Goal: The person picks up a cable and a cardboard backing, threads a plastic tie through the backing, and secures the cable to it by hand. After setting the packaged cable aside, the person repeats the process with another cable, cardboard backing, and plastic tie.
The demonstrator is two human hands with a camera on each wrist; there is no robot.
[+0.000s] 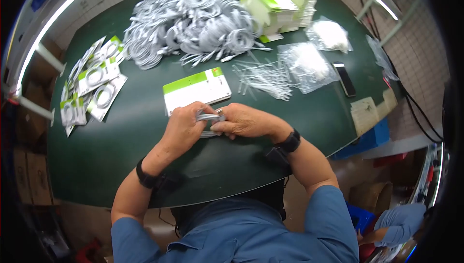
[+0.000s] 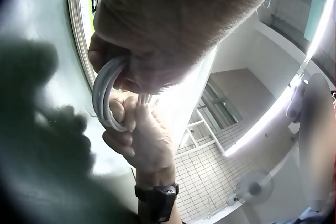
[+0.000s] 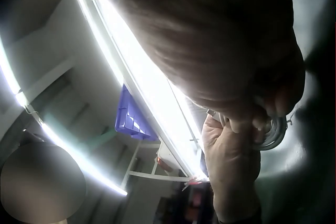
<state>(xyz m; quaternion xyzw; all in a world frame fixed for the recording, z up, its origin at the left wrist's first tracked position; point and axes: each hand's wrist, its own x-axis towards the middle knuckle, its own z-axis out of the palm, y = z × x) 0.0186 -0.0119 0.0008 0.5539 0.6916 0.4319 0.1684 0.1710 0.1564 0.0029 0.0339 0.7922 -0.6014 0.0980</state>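
A small coil of light grey cable point(image 1: 209, 117) is held between both hands, above the near part of the dark green table. My left hand point(image 1: 181, 126) grips one side of the coil, and its loops show plainly as a ring point(image 2: 102, 92) in the left wrist view. From the other side my right hand point(image 1: 247, 121) pinches the coil with thumb and fingers. A silvery connector end point(image 1: 220, 111) shows by the right fingers. In the right wrist view, part of the coil point(image 3: 277, 136) curves out below the shadowed right hand. Just beyond the hands lies a stack of green-and-white cards point(image 1: 198, 89).
A big heap of coiled grey cables point(image 1: 193, 21) covers the back of the table point(image 1: 309, 118). Carded cables point(image 1: 96, 81) lie at left. White ties point(image 1: 261, 79), plastic bags point(image 1: 309, 65), a phone point(image 1: 344, 78) and stacked green-and-white cards point(image 1: 275, 9) are to the right.
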